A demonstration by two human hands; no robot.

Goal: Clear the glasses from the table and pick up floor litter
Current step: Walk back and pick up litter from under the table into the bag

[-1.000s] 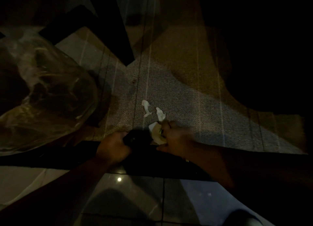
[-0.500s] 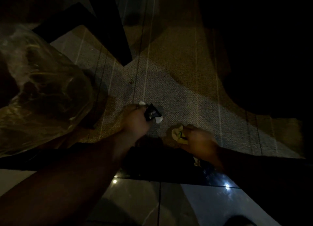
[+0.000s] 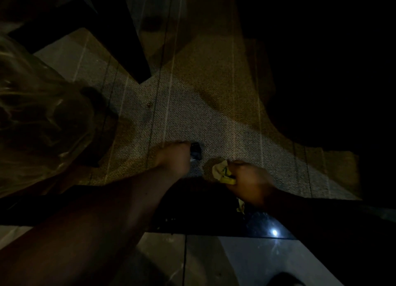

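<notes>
Left hand (image 3: 174, 157): reaching forward and down from the lower left with the forearm stretched long, knuckles up over the rug (image 3: 192, 118); the fingers are curling closed around a small dark wrapper (image 3: 195, 151), which is sticking out past the fingertips.
Right hand (image 3: 249, 179): coming in from the right, lying low at the rug's near edge; the fingers are bunching tight on crumpled paper (image 3: 221, 171), pale with yellow and green marks.
Litter: both pieces are sitting in the hands, just above the rug, near each other but apart.
Bag (image 3: 38, 122): a clear plastic one is bulging at the left, well apart from both hands.
Floor (image 3: 214, 262): glossy tiles are showing below the rug, catching one bright light spot.
</notes>
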